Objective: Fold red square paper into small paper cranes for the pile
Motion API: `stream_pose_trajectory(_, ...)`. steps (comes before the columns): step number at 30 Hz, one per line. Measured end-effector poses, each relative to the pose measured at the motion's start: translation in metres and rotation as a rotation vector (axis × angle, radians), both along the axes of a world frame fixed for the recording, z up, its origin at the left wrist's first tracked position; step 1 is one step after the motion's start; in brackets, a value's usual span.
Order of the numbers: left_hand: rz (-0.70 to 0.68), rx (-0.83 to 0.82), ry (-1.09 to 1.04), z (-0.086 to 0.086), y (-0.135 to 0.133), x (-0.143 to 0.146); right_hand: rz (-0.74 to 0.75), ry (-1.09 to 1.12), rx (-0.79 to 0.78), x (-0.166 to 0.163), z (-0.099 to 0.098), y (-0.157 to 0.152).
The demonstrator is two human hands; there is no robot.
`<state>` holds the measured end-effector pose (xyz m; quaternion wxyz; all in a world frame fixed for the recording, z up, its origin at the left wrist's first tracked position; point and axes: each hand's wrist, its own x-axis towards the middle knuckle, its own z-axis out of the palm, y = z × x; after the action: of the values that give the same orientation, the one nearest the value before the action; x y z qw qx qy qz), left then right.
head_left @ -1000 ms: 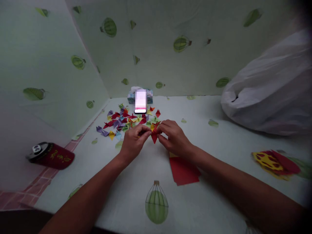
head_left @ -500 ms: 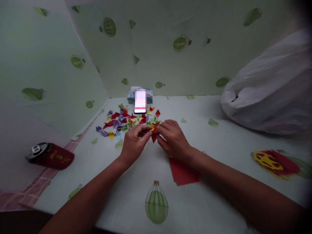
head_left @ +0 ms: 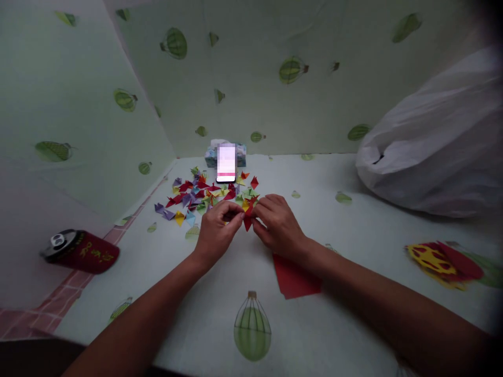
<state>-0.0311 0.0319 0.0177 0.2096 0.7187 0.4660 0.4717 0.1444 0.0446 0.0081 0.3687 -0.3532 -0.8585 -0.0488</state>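
Paper (head_left: 247, 221), red and folded small, sits between the person's two hands near the middle of the table (head_left: 204, 324), its point turned toward the near side. The left hand (head_left: 218, 225) pinches its left edge between thumb and fingertips; the right hand (head_left: 277, 222) grips it from the right, fingers curled in. How deep the folds go cannot be told, since the fingers cover much of the piece.

The likeliest trouble would be a tear or a skewed crease: the piece is tiny, both grips are tight, and an uneven pull from either side could split a fold or drag a corner out of line. A slip of one thumb might also let the layers spring open.

Just beyond the fingertips lies the pile of folded pieces (head_left: 204, 195), crowded in many colours. Because the work is held so near its right edge, a knuckle could crush or scatter some, and a dropped piece could get lost among the red ones there. Farther back, the phone (head_left: 226, 163) stands upright in front of the tissue box (head_left: 211, 157); a forward nudge through the pile could topple it.

On the near right, the red sheet (head_left: 298, 280) lies partly below the right wrist, where a lowered forearm could shift or bend it.
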Motion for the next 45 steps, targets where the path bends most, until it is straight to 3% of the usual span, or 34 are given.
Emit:
stream_pose_trajectory(11,-0.011,0.046,0.021,-0.006,0.001,-0.001,-0.017,0.044,0.018,-0.002,-0.004,-0.002)
stream_pose_trajectory(21,-0.036,0.051,0.038,0.000,-0.002,0.001,-0.003,0.037,0.036,-0.002,-0.004,-0.001)
stream_pose_trajectory(26,0.007,-0.053,0.012,0.002,-0.002,0.000,-0.014,0.041,0.028,-0.001,-0.004,-0.001)
stream_pose_trajectory(34,-0.065,-0.318,-0.269,0.004,0.003,-0.002,0.043,0.062,-0.020,0.001,-0.002,0.002)
stream_pose_trajectory(45,-0.097,-0.359,-0.282,0.006,0.004,-0.004,0.097,0.118,-0.123,0.006,-0.002,0.008)
